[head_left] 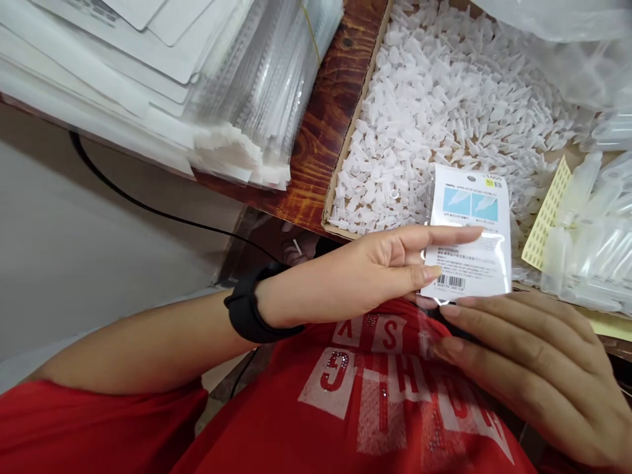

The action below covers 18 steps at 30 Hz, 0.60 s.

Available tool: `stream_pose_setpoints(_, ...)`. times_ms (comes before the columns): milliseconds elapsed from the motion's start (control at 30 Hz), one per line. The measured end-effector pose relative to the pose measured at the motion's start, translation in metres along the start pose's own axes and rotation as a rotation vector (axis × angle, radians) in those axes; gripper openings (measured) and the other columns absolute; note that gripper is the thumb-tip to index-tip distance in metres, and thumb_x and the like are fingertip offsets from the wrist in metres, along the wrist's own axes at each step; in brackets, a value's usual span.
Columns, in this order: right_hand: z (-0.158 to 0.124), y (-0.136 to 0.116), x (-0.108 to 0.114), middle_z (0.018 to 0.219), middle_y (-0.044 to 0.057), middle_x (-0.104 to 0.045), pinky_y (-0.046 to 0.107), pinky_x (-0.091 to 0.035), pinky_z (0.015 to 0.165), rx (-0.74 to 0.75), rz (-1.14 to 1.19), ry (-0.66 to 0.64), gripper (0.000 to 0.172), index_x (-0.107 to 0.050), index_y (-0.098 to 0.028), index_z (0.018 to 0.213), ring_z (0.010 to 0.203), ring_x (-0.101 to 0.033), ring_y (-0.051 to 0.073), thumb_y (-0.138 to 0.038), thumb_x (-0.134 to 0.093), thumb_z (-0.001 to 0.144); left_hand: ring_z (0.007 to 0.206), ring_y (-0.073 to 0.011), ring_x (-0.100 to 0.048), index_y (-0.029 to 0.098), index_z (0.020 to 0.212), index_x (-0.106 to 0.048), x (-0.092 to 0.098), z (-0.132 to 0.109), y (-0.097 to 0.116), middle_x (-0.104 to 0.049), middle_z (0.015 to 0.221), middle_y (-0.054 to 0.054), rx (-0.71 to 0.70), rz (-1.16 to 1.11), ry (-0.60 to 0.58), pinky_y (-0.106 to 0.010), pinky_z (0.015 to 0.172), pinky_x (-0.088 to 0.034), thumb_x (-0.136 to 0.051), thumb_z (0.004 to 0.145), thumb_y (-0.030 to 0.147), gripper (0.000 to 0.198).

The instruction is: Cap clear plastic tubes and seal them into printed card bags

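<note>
The white card (474,257) I was watching had a hang hole at its top, two blue pictures side by side, a small yellow mark, lines of fine print and a barcode low on its left. Clear film (425,332) edged it and hung below. It was held up in front of the near side of a cardboard tray (351,135) of small white tips (419,99).

My view showed the left hand (395,260) pinching the card, thumb beside the barcode, index finger straight across its face, forearm level, black wristband (251,303) on. The right hand (548,355) slanted in, fingers nearly straight and close together, tips at the card's lower edge; I couldn't tell whether they gripped the film.
</note>
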State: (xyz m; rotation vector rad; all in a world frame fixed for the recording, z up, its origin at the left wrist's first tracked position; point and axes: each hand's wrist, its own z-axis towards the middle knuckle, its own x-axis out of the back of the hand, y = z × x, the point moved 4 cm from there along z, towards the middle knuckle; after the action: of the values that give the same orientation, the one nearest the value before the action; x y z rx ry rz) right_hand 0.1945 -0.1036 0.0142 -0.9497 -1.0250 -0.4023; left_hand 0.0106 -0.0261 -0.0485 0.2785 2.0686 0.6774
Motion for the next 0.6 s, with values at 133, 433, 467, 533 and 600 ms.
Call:
stream_pose_setpoints(133, -0.011, -0.005, -0.005, 0.124, 0.003, -0.082, 0.040, -0.065, 0.096, 0.145, -0.054, -0.017, 0.028, -0.076, -0.033, 0.126, 0.116, -0.078, 0.025, -0.024, -0.065, 0.102, 0.083, -0.0123, -0.073, 0.031, 0.139, -0.072, -0.002, -0.001, 0.002, -0.080, 0.090, 0.004, -0.093, 0.190, 0.085, -0.023, 0.084, -0.056, -0.063, 0.106, 0.022, 0.036)
stream_pose_setpoints(433, 0.005, -0.005, -0.019, 0.105, 0.005, -0.083, 0.036, -0.059, 0.089, 0.032, -0.062, 0.096, 0.013, -0.071, -0.022, 0.104, 0.100, -0.078, 0.021, -0.016, -0.077, 0.095, 0.089, -0.0132, -0.071, 0.028, 0.151, -0.063, -0.002, 0.002, -0.005, -0.078, 0.099, 0.001, -0.047, 0.063, 0.117, -0.024, 0.088, -0.053, -0.064, 0.102, 0.015, 0.051)
stream_pose_setpoints(467, 0.007, -0.003, -0.019, 0.102, 0.004, -0.082, 0.035, -0.058, 0.087, 0.001, -0.053, 0.097, 0.011, -0.069, -0.022, 0.101, 0.096, -0.077, 0.020, -0.018, -0.077, 0.095, 0.088, -0.0119, -0.071, 0.029, 0.154, -0.061, -0.001, 0.001, -0.005, -0.079, 0.101, 0.001, -0.031, 0.062, 0.094, -0.022, 0.086, -0.053, -0.062, 0.102, 0.013, 0.054)
stream_pose_setpoints(533, 0.011, 0.002, -0.016, 0.096, 0.004, -0.079, 0.034, -0.056, 0.085, -0.081, -0.034, 0.094, 0.009, -0.067, -0.022, 0.101, 0.091, -0.075, 0.019, -0.019, -0.075, 0.098, 0.076, -0.0075, -0.067, 0.030, 0.157, -0.058, 0.001, 0.000, -0.003, -0.077, 0.092, 0.003, -0.005, 0.064, 0.053, -0.017, 0.076, -0.051, -0.060, 0.103, 0.010, 0.057)
stream_pose_setpoints(600, 0.016, 0.008, -0.012, 0.094, 0.003, -0.077, 0.032, -0.055, 0.083, -0.151, -0.024, 0.095, 0.009, -0.066, -0.023, 0.104, 0.089, -0.073, 0.018, -0.019, -0.072, 0.099, 0.065, -0.0046, -0.062, 0.030, 0.158, -0.057, 0.002, -0.001, -0.002, -0.072, 0.078, 0.006, 0.009, 0.049, 0.022, -0.014, 0.067, -0.048, -0.059, 0.103, 0.008, 0.059)
